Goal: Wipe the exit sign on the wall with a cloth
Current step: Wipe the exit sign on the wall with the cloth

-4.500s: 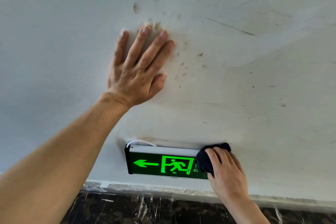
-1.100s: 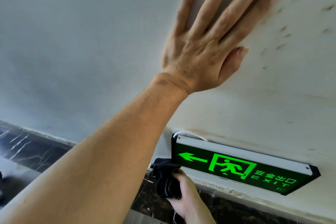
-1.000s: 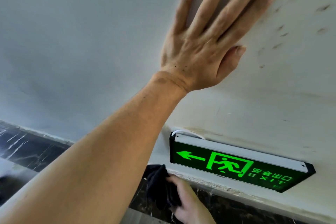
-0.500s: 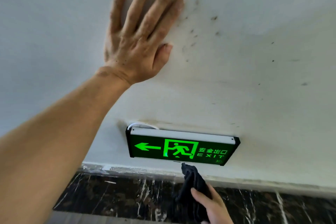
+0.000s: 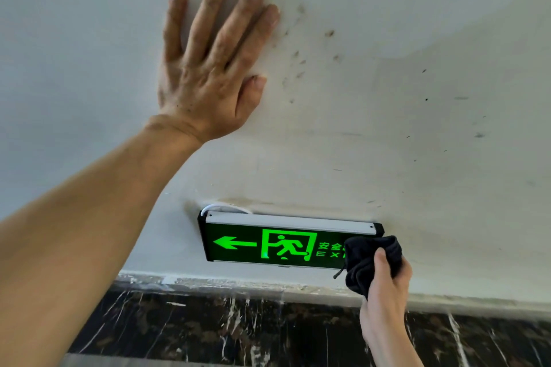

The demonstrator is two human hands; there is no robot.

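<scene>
While the left hand [image 5: 208, 68] lies flat and spread on the white wall [image 5: 417, 128], grasping nothing and apparently bracing, the right hand [image 5: 384, 292] clenches a bunched dark cloth [image 5: 362, 259] at the right end of the exit sign [image 5: 268, 244]. The sign is mounted low on the wall, just above the dark marble skirting [image 5: 238, 325], below and to the right of the left hand. Its long axis runs left to right, nearly level. The cloth covers the last characters of the lettering; contact with the face looks likely, though the view does not settle whether it presses or only overlaps. The arrow and running-figure panel lie uncovered to the left of the cloth. Judgement: the right hand is the nearer by far, and the stroke it needs runs leftward along the long axis, toward the end with the white cable [image 5: 223, 207]. The left hand is well apart, above the sign.
</scene>
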